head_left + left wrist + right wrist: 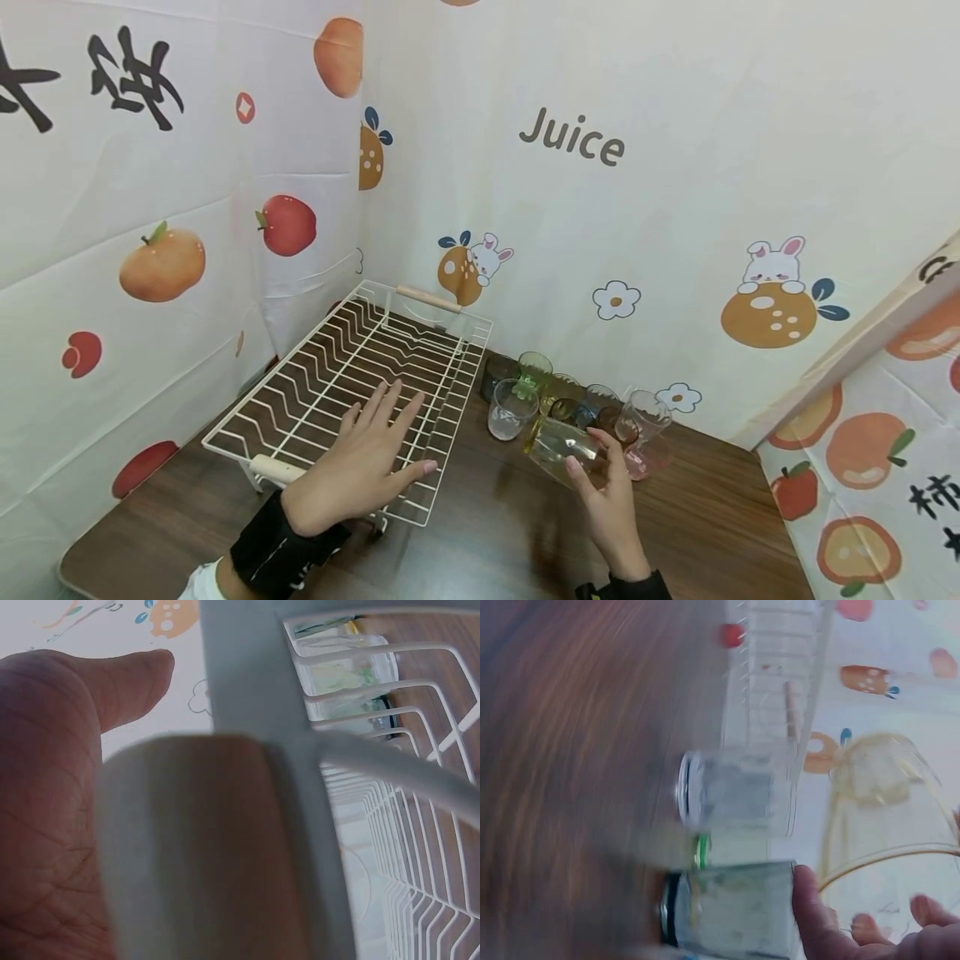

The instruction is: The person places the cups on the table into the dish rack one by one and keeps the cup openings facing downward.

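The left hand (360,473) is held with fingers spread over the white wire rack (330,386), and to the right, over the worktop (480,521), a yellowish glass (561,450) is pinched near its rim by the right hand (611,510), with the glass's long axis tilted sideways, base turned toward the rack.
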Demonstrator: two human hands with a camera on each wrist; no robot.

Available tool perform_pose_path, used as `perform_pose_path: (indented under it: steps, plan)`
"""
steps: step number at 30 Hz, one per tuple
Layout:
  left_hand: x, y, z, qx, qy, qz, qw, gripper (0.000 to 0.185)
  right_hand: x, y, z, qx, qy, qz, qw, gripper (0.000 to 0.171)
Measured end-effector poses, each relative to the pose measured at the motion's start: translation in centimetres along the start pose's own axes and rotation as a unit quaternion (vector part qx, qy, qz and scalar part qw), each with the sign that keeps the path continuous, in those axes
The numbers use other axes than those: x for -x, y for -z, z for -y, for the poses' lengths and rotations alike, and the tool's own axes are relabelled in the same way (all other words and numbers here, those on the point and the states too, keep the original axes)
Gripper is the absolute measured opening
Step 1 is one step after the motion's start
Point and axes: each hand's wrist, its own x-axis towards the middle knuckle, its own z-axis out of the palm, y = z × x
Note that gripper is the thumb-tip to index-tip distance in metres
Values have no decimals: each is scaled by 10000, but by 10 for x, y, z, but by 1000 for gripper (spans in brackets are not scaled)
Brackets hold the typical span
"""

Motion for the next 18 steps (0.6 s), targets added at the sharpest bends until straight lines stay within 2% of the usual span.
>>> perform_pose_path:
  steps: [2,4,6,8,10,12,15,18]
  plan:
    - [0,-1,0,6,-10,5,10000,89,2,1,2,-640,-151,-41,9978,54]
    - [0,-1,-1,19,-20,3,10000,89,5,2,4,-1434,-338,-33,9891,51]
    - [0,-1,-1,43,-26,8,10000,89,6,2,7,-2216,-521,-33,9737,48]
    - [0,-2,-2,77,-34,12,10000,88,7,2,8,-2966,-580,4,9532,45]
    - [0,-2,-2,115,-38,5,9999,87,7,2,8,-3679,-457,83,9287,40]
    - [0,-2,-3,134,-44,-8,9999,86,7,3,7,-4380,-204,288,8983,37]
    - [1,-1,-4,135,-58,-46,9999,86,9,4,5,-5340,250,747,8418,35]
    - [1,0,-6,145,-81,-50,9998,86,10,5,7,-5926,526,1180,7950,41]
